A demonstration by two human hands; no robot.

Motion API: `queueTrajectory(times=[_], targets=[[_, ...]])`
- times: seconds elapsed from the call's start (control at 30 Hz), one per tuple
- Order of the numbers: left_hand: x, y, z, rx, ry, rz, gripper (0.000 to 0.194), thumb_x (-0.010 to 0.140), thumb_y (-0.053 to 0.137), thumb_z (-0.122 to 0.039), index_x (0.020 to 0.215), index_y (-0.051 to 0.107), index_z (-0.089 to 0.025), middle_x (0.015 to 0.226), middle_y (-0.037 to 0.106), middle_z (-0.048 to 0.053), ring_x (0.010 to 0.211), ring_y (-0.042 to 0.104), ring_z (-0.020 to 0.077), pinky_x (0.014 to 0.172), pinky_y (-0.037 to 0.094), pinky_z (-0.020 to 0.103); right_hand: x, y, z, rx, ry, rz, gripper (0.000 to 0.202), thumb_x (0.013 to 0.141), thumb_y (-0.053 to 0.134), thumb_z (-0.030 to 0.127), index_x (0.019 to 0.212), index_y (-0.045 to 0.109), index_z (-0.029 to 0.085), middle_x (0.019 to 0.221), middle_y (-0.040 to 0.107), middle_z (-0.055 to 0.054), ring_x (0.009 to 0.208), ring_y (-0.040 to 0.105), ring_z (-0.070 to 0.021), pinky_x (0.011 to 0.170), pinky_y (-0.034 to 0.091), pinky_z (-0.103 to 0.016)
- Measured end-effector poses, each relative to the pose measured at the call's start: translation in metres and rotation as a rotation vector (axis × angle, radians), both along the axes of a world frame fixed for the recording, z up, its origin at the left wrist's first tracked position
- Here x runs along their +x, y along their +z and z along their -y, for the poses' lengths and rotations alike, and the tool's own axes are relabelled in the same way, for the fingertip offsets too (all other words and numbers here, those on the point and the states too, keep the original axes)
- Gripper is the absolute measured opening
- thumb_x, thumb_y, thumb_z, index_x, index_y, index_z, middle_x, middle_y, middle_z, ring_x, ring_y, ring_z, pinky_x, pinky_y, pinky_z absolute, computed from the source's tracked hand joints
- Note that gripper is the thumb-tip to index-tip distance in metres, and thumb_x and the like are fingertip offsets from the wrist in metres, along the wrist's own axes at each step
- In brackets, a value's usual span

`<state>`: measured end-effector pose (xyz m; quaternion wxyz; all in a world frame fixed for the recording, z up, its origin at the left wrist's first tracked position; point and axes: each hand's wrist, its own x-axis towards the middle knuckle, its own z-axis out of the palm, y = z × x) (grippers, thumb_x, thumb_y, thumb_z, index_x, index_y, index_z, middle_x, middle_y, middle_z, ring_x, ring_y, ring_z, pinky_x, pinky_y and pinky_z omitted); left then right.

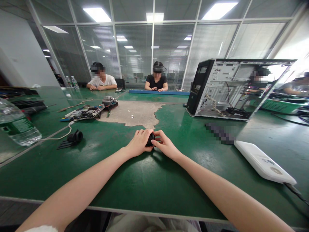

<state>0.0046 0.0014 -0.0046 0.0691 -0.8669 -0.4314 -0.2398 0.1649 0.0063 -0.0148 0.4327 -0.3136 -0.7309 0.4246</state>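
Near the middle of the green table (116,190), a small dark round object (150,140) is held between both hands. My left hand (139,142) wraps round its left side, with the fingers curled over the top. From the right, my right hand (164,144) grips it with thumb and fingertips. The fingers cover much of the object, so its full shape is hidden. To the left, a black part with long prongs (74,137) lies on the table, beside a pale cable (70,129).
An open computer case (217,90) stands at the right, behind a white device (263,161) with a cable. A circuit board (84,112) and a water bottle (16,124) are at the left. People sit across the table; a green basket (280,105) is far right.
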Motion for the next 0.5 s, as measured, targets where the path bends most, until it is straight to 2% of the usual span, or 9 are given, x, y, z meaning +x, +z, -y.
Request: queueTrajectory(times=[0.27,0.5], targets=[[0.0002,-0.0002,0.0007,-0.001,-0.001,0.01,0.055,0.066,0.057,-0.03,0.114,0.032,-0.018,0.112,0.047,0.008,0.094,0.044,0.0229,0.079,0.031,0.035,-0.0014,0.0,0.0013,-0.016,-0.014,-0.041,0.018,0.075,0.05,0.03,0.09,0.044,0.021,0.091,0.051,-0.001,0.082,0.054,-0.0124,0.069,0.048,-0.027],[0.0002,0.0009,0.0013,-0.033,0.002,0.021,0.057,0.065,0.058,-0.03,0.114,0.032,-0.019,0.112,0.047,0.008,0.094,0.044,0.0234,0.08,0.031,0.036,-0.0007,-0.0035,-0.0021,-0.04,-0.068,0.003,0.029,0.075,0.052,0.029,0.101,0.046,0.02,0.098,0.053,-0.005,0.083,0.055,-0.0135,0.074,0.048,-0.031]])
